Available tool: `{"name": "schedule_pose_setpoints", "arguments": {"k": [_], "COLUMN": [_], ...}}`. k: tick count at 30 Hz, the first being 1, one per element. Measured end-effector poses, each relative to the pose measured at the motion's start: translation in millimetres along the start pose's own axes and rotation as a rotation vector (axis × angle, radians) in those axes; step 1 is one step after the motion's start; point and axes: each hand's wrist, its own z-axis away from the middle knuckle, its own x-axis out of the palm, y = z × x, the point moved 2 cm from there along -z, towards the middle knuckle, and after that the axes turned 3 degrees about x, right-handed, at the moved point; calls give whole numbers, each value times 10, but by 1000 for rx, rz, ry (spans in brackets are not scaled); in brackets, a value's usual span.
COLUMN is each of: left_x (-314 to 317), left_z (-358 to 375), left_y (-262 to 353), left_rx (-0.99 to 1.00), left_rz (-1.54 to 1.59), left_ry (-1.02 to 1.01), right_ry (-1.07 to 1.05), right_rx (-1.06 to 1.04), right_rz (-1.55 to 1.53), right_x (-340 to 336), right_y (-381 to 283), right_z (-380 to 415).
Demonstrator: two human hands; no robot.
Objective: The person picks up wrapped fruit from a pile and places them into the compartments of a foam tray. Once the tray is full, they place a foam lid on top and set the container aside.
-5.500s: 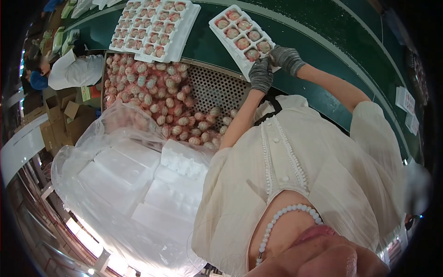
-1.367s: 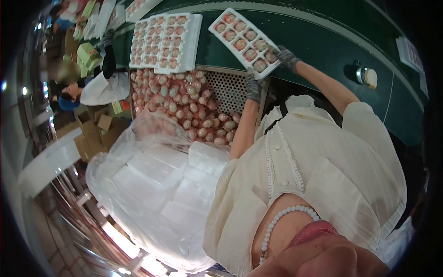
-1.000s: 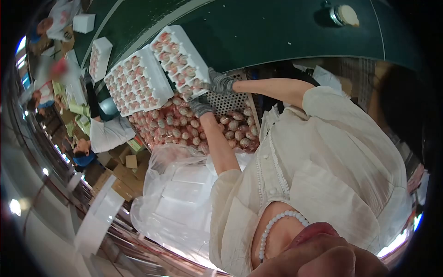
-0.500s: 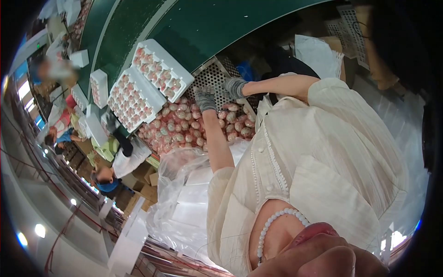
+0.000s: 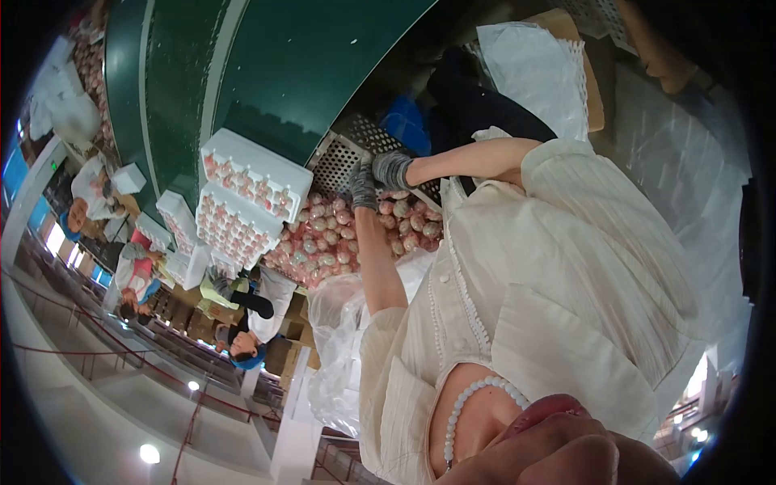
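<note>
My left hand (image 5: 363, 184) and my right hand (image 5: 393, 170), both in grey knit gloves, are side by side, close together or touching. Their fingers look curled inward, and whatever is between them is hidden. Just below lie many egg-like round pieces in clear, pinkish wrapping (image 5: 323, 238), heaped in a bin. Behind my hands rises the bin's perforated metal wall (image 5: 330, 166). To the left of the heap, a white foam tray (image 5: 255, 174) holds rows of the same wrapped pieces, with a second filled foam tray (image 5: 234, 222) against it.
A green conveyor belt (image 5: 291, 73) runs beyond the trays. Clear plastic sheeting (image 5: 335, 323) hangs at the near side of the heap. A co-worker (image 5: 263, 311) stands at the left, others farther off. White sheets (image 5: 537, 77) lie on cardboard at the upper right.
My two hands have come closer together near the perforated wall. The view has turned, so the trays and co-workers appear shifted.
</note>
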Motion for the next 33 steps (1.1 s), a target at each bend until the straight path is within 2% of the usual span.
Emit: {"name": "schedule_pose_setpoints", "arguments": {"k": [1,4,7,9,11,13,14,15,16,18,20,21,22,24,26,29,31,33], "left_x": [15,13,-34,26,40,23,-20,-42,3,-63,-21,7,46,65,109,178,232,254], "left_z": [-11,-75,-118,-87,-88,-119,-204,-286,-270,-432,-390,-346,-136,-268,-189,-239,-126,-16], "left_y": [57,90,163,177,185,151,106,11,-1,-162,-238,-261,-81,-189,-150,-272,-201,-169], "left_rx": [35,8,45,54,64,69,112,118,186,364,408,457,421,440,432,450,490,422], "left_rz": [-52,-199,-315,-225,-220,-211,-337,-311,-444,-762,-636,-540,-572,-569,-657,-545,-600,-321], "left_ry": [-7,-31,-34,13,-7,-46,-25,-12,39,112,165,199,217,247,316,316,361,267], "right_ry": [3,209,218,200,114,77,65,50,-29,-43,-114,-133,-156,-252,-274,-301,-284,-275], "right_rx": [10,-277,-227,-265,-199,-231,-210,-192,-247,-216,-86,-108,-77,2,-13,10,-26,-47], "right_rz": [-10,-115,-170,-235,-124,-89,-60,-28,213,170,120,144,169,173,171,166,276,287], "right_x": [-31,-58,-12,-35,-113,-184,-170,-154,-197,-60,-73,-141,-111,-190,-292,-287,-265,-213], "right_y": [50,81,105,160,154,163,167,173,207,290,327,290,364,364,340,279,188,133], "right_z": [18,69,25,34,23,16,2,-9,44,-11,-15,0,-2,16,31,-1,-46,-71]}}
